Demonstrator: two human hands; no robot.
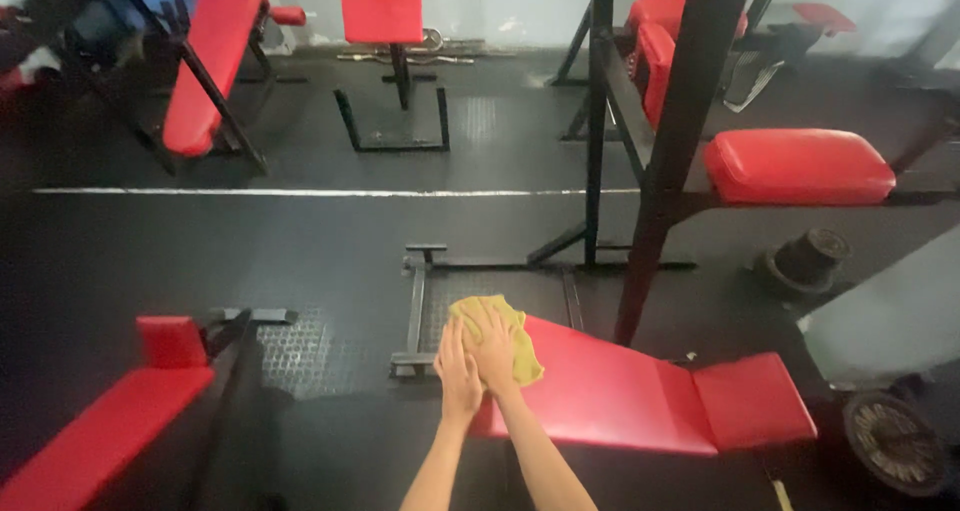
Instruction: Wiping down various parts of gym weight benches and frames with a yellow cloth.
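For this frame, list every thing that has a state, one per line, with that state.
Yellow cloth: crumpled, pressed flat on the end of the bench pad under both hands.
Left hand: fingers extended, palm down at the cloth's edge.
Right hand: fingers spread, flat on the cloth.
Red bench: pad bare apart from the cloth.
Weight plates: stacked on the floor.
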